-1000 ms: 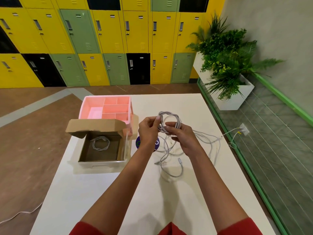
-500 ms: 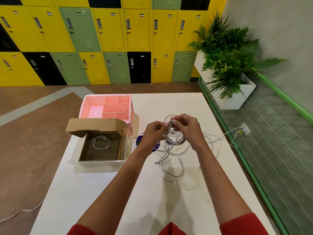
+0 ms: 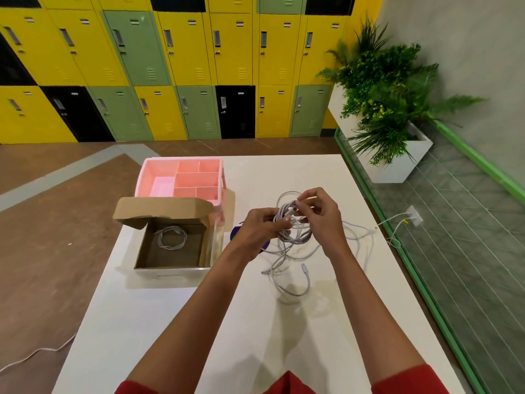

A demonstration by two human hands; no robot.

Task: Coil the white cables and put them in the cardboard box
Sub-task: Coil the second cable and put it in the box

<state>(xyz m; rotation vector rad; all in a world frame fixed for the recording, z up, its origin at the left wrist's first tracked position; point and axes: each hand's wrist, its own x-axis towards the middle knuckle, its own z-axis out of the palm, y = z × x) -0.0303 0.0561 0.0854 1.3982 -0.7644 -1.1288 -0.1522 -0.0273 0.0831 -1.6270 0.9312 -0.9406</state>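
Above the white table [image 3: 176,322] I hold a white cable coil [image 3: 294,236] between both hands. My left hand [image 3: 260,230] grips the coil's left side. My right hand [image 3: 319,217] pinches the cable's end at the top of the coil. Loose white cables [image 3: 295,277] lie tangled on the table below and to the right of my hands. The open cardboard box [image 3: 142,253] stands to the left, its lid flap raised. One coiled white cable [image 3: 172,237] lies inside it.
A pink divided organiser [image 3: 153,172] stands behind the box. A dark round object [image 3: 235,233] lies partly hidden under my left hand. A green-framed glass rail [image 3: 397,251] runs along the table's right edge, with a planter [image 3: 397,166] beyond. Another cable [image 3: 34,352] lies on the floor at left.
My right hand has moved from the coil's lower right up over its top, where it now pinches the cable end. The coil hangs lower between my hands.
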